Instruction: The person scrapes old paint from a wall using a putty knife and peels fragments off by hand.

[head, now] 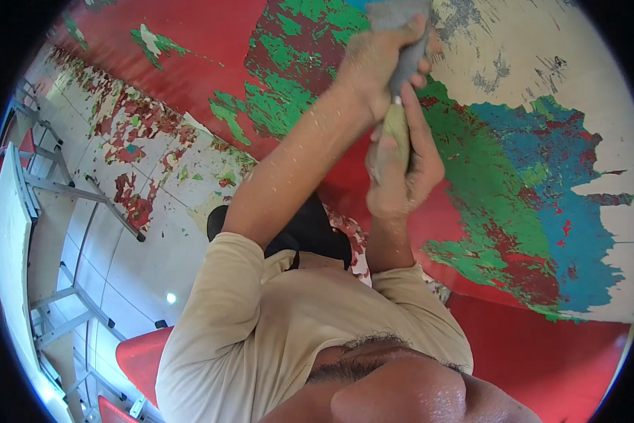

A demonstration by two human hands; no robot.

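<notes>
A scraper with a broad grey metal blade [399,16] and a yellowish-green handle [396,124] is held up against a painted wall. Around the handle closes my right hand [409,177], its index finger stretched along the neck. Farther up, my left hand [372,69] grips the metal part, with the thumb near the wide end. The wall [391,174] shows layers of red, green and blue paint, plus a scraped cream area [512,42] with grey marks beside the blade. Pale specks cling to my left forearm. The blade's edge lies close to the top of the picture, slightly blurred.
Paint flakes [124,137] in red, green and white litter the tiled floor [137,264] along the wall's foot. At left stand metal-legged tables [13,201] and a red chair [142,359]. My dark shoe [216,219] is near the flakes.
</notes>
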